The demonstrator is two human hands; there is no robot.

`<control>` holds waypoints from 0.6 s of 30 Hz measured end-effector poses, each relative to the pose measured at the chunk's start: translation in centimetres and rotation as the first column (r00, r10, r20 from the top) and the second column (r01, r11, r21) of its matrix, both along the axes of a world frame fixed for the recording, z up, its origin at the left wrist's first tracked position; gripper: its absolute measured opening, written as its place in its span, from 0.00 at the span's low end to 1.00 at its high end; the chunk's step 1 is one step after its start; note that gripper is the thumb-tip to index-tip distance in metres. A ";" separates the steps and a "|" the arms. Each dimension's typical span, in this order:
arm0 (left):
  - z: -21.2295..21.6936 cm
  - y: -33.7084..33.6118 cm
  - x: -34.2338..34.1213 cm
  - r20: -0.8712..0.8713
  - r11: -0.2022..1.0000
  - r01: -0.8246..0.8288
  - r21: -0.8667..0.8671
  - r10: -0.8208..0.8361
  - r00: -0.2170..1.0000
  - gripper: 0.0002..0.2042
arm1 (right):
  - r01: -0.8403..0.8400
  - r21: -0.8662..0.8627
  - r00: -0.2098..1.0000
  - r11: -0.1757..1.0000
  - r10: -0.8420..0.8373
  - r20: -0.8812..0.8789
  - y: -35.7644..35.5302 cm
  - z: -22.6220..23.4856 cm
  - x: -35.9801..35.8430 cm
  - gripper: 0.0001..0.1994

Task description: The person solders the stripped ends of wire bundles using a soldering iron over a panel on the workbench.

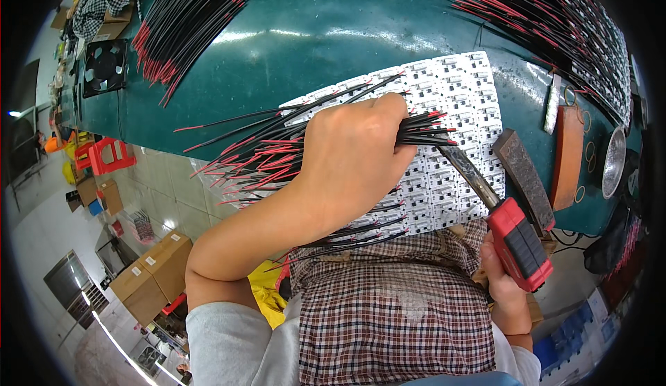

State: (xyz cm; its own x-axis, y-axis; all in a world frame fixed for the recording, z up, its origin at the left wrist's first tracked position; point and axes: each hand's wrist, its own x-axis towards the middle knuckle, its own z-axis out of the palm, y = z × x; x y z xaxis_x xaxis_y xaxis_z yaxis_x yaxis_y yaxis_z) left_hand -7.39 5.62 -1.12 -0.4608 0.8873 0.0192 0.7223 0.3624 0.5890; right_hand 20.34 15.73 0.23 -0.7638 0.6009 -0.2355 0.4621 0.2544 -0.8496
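Note:
My left hand (pixel 350 157) is closed around a thick bundle of red and black wires (pixel 257 153), their ends fanning out to the left and poking out to the right at the knuckles. It hovers over a white panel of small circuit boards (pixel 458 91) lying on the green table (pixel 333 25). My right hand (pixel 503 282) grips a soldering iron with a red and black handle (pixel 520 244). Its dark tip (pixel 461 164) points up-left to the wire ends beside my left hand.
More red and black wire bundles lie at the far left (pixel 184 22) and far right (pixel 555 18) of the table. A dark block (pixel 524 174), a brown strip (pixel 567 153) and a round metal dish (pixel 614 160) sit at right. A small fan (pixel 104 67) sits left. Cardboard boxes (pixel 149 271) stand on the floor.

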 end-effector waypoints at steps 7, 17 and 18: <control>-0.1 0.2 -0.2 -0.012 1.000 0.008 0.007 -0.008 1.000 0.09 | 0.056 -0.015 0.998 0.998 -0.056 -0.010 -0.2 -0.4 0.9 0.15; -0.3 0.6 -1.1 0.040 0.999 0.036 -0.001 -0.036 0.999 0.08 | -0.021 0.063 0.999 0.998 0.023 -0.024 0.0 -0.3 0.1 0.15; -0.3 0.6 -1.1 0.039 0.999 0.036 0.003 -0.036 0.999 0.08 | 0.001 0.035 1.000 0.999 -0.001 -0.022 -0.1 -0.4 0.2 0.15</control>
